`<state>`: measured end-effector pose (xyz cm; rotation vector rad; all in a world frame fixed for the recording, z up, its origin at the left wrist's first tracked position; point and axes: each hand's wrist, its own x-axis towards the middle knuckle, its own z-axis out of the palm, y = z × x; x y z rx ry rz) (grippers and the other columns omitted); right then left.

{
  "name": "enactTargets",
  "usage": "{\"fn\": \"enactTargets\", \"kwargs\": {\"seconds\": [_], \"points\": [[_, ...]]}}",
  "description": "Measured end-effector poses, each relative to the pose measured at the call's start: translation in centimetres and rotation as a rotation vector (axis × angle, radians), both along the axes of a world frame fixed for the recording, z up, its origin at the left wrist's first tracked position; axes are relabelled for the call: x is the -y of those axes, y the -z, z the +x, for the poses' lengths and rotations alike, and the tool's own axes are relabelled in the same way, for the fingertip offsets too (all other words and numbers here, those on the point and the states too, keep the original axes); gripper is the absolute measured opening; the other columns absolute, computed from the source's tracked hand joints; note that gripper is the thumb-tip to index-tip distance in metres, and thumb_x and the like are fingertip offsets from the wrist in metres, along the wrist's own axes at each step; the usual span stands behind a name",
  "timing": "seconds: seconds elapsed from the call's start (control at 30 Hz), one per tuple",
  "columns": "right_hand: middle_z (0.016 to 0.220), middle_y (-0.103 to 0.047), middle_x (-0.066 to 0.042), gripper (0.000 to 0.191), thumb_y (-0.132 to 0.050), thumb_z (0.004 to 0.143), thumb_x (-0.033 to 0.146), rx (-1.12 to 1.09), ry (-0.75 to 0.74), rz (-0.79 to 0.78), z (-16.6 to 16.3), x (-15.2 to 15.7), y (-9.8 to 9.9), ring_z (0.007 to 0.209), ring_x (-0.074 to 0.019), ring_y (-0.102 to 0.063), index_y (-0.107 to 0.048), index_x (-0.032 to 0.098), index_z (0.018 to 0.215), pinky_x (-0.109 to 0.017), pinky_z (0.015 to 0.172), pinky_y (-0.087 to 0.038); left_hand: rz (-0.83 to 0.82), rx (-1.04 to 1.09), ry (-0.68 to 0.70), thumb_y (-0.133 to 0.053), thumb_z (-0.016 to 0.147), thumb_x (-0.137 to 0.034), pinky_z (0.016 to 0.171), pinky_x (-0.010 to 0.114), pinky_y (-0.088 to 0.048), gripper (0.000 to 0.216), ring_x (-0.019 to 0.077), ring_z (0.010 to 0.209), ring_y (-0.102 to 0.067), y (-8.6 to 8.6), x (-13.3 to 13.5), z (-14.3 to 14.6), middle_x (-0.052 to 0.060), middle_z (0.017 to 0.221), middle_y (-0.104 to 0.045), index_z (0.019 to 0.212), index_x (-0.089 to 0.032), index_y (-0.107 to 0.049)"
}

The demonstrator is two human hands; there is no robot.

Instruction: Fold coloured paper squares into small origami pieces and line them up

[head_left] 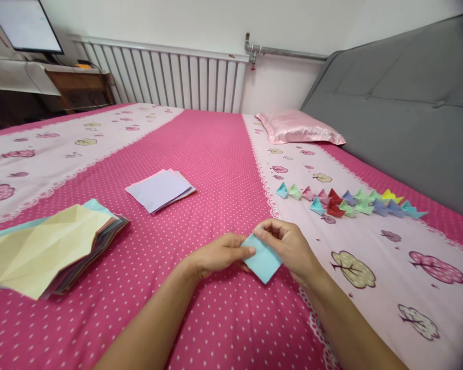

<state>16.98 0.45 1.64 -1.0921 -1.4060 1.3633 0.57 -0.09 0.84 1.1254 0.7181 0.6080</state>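
Between my two hands is a light blue folded paper square (265, 262), held tilted with one corner pointing down toward me, just above the pink dotted bedspread. My left hand (226, 253) pinches its left corner, thumb on top and fingers underneath. At the upper corner my right hand (287, 244) grips the paper between thumb and fingers. The undersides of the paper and some fingertips are hidden. Off to the right stand small folded paper boats (335, 203) in two rows, in blue, green, pink, red, purple and yellow.
A stack of pale lilac paper squares (160, 190) lies ahead on the left. Nearer on the left is a pile of larger creased sheets (46, 246), yellow on top. A pink pillow (299, 127) rests by the grey headboard (401, 97). A radiator (170, 77) lines the wall.
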Motion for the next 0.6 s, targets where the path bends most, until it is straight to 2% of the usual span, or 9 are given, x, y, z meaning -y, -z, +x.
{"fn": "enactTargets", "kwargs": {"seconds": [0.13, 0.23, 0.37, 0.6], "points": [[0.067, -0.059, 0.001, 0.022, -0.067, 0.070, 0.037, -0.100, 0.215, 0.065, -0.6, 0.0, 0.4, 0.060, -0.0102, -0.050, -0.062, 0.016, 0.073, -0.022, 0.054, -0.040, 0.082, 0.018, -0.350, -0.064, 0.073, -0.038, 0.062, 0.024, -0.040, 0.029, 0.0088, 0.056, -0.049, 0.0, -0.5, 0.2, 0.003, 0.060, -0.059, 0.068, -0.009, -0.065], [0.067, -0.059, 0.001, 0.021, -0.066, 0.072, 0.037, -0.153, 0.279, 0.088, -1.0, 0.0, 0.6, 0.062, -0.0108, -0.050, -0.062, 0.016, 0.072, -0.022, 0.057, -0.041, 0.109, 0.019, -0.495, -0.065, 0.071, -0.040, 0.065, 0.026, -0.042, 0.031, 0.0112, 0.058, -0.053, 0.1, -0.8, 0.3, 0.005, 0.062, -0.063, 0.070, -0.009, -0.068], [0.065, -0.057, 0.002, 0.020, -0.067, 0.070, 0.036, -0.214, 0.334, 0.077, -1.1, 0.0, 0.9, 0.062, -0.0105, -0.049, -0.063, 0.017, 0.069, -0.022, 0.057, -0.040, 0.133, 0.020, -0.497, -0.067, 0.068, -0.043, 0.067, 0.028, -0.044, 0.034, 0.0132, 0.060, -0.056, 0.1, -0.7, 0.4, 0.006, 0.063, -0.065, 0.070, -0.010, -0.070], [0.066, -0.057, 0.002, 0.020, -0.068, 0.069, 0.035, -0.248, 0.337, 0.059, -1.1, -0.3, 1.1, 0.062, -0.0104, -0.049, -0.063, 0.016, 0.069, -0.022, 0.057, -0.040, 0.160, 0.004, -0.506, -0.066, 0.070, -0.041, 0.063, 0.025, -0.045, 0.030, 0.0112, 0.057, -0.056, 0.0, -0.7, 0.5, 0.005, 0.063, -0.067, 0.068, -0.011, -0.071]]}}
